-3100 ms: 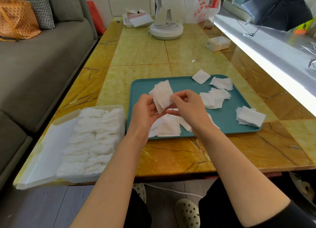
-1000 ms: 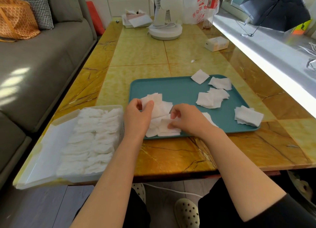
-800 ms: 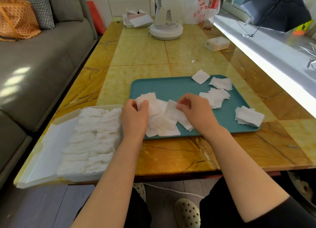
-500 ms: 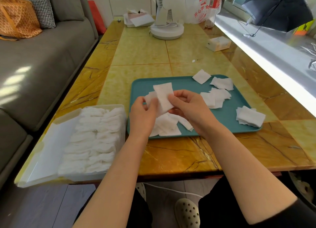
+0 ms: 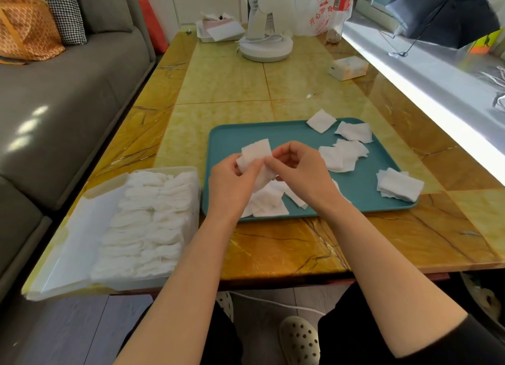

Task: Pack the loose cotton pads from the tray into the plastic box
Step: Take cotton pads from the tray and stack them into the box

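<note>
Above the teal tray (image 5: 232, 135), the left hand (image 5: 231, 182) and right hand (image 5: 299, 173) both pinch a small stack of cotton pads (image 5: 257, 151) with curled fingers. More loose pads (image 5: 341, 158) lie scattered on the tray. Just left of it on the counter (image 5: 273, 244), the plastic box (image 5: 164, 169) holds packed rows.

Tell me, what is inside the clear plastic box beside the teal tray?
The clear plastic box holds rows of white cotton pads, packed closely. Anything beneath them is covered.

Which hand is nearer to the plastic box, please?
Left. The left hand hovers just right of the plastic box; the right hand is farther right, over the tray.
</note>
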A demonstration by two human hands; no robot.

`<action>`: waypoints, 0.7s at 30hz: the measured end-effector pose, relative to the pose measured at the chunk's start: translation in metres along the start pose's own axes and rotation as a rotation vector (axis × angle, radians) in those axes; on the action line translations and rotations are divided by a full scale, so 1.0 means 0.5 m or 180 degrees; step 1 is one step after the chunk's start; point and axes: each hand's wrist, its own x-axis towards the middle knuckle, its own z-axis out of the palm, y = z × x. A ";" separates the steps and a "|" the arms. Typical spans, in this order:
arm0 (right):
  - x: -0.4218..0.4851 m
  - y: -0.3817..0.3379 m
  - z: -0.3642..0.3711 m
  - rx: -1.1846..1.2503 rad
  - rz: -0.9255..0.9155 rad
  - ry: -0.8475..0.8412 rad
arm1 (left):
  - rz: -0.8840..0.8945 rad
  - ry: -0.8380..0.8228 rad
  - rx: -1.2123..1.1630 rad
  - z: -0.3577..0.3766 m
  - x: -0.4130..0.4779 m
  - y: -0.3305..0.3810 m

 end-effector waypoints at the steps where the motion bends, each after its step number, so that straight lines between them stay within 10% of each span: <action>1: 0.004 0.005 -0.005 -0.0108 -0.0065 0.0042 | 0.0006 0.0084 0.0022 -0.001 0.001 -0.003; 9: -0.002 0.051 -0.008 -0.1997 -0.0104 -0.1187 | -0.0059 0.0327 -0.0025 -0.009 0.004 -0.008; 21: 0.008 0.044 -0.004 -0.1901 0.0429 -0.0991 | -0.0078 0.0440 0.0060 -0.017 0.014 -0.018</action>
